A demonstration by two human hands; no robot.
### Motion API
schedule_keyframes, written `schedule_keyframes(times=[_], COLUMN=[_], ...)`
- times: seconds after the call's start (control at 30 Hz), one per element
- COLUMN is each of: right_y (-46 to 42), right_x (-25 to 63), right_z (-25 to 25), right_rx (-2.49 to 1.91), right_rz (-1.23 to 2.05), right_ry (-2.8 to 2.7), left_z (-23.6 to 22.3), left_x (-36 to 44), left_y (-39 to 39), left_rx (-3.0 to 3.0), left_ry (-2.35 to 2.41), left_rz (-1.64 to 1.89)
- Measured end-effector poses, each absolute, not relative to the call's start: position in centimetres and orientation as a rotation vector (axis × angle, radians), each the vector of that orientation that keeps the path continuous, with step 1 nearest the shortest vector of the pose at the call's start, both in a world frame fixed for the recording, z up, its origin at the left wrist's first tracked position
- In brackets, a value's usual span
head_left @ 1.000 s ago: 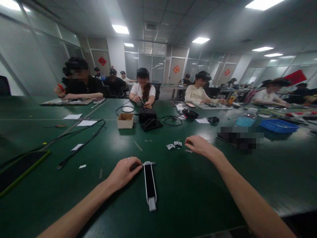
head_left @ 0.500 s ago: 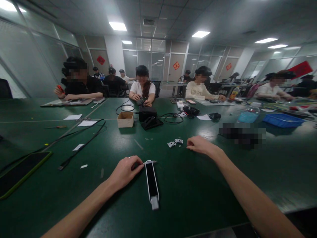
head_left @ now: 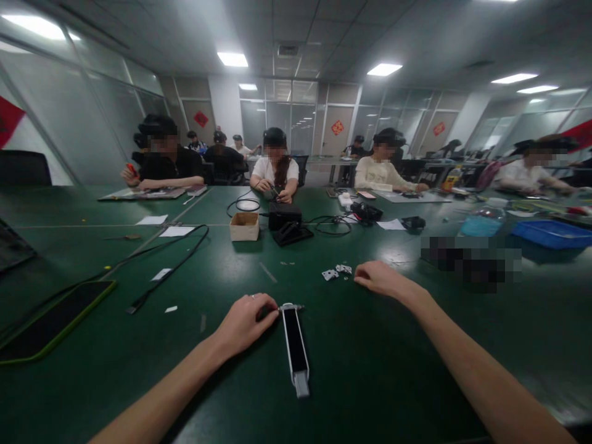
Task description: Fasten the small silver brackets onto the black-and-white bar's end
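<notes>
A long, narrow device [head_left: 295, 345] with a white frame, a black strip along its middle and a grey end piece lies on the green table. Across its far end runs a thin metal rod [head_left: 298, 307]. My left hand [head_left: 252, 317] is closed, thumb and forefinger pinching the rod's left end. My right hand [head_left: 379, 279] rests low at the table to the upper right, fingers bent together with the tips down; what they hold, if anything, is hidden. Just left of those fingertips lie several small white plates with holes [head_left: 330, 274] and a tiny loose piece.
A small open cardboard box [head_left: 245, 227] and a black boxy device [head_left: 284, 216] with cables stand ahead. At left are a green-edged phone [head_left: 58, 320] and a black cable [head_left: 171, 265]. A blue tray [head_left: 552, 234] is at right. Several people sit across the table.
My right hand has come down slightly, and the small rings seen beneath it a second ago are now covered. The left hand keeps its pinch at the rod. The view has swung a little left.
</notes>
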State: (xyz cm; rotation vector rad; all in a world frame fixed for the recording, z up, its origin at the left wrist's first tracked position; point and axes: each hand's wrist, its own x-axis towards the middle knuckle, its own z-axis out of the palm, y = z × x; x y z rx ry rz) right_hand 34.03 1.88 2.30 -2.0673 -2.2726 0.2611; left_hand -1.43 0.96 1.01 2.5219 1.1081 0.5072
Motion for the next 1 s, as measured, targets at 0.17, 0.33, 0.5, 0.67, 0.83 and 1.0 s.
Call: schedule_keyframes(times=[0.17,0.33,0.5,0.67,0.83,1.0], right_y=[2.2,2.8,2.8,2.5,2.3,1.8], right_x=[34.1,34.0,34.4,34.8,33.6,32.7], right_z=[1.9,1.3,1.1,1.6,2.1,2.1], right_rx=[-2.087,-2.132,-2.136,-2.053,-2.026,-1.981], right_rz=[0.229,0.236,0.25,0.286,0.358,0.585], right_ry=[-2.276,-2.262,-2.231,-2.268,-2.213,-2.06], left_z=[1.1,0.9,0.8,1.0,1.1,1.0], left_x=[-1.4,-1.5,-1.6,-1.6,-1.5,-1.4], left_y=[0.8,0.9,0.9,0.9,1.0,1.1], left_rx=[2.522,2.521,2.513,2.502,2.505,2.514], left_ry=[1.118,1.114,1.119,1.13,1.128,1.15], left_rz=[0.506,0.549,0.562,0.546,0.519,0.513])
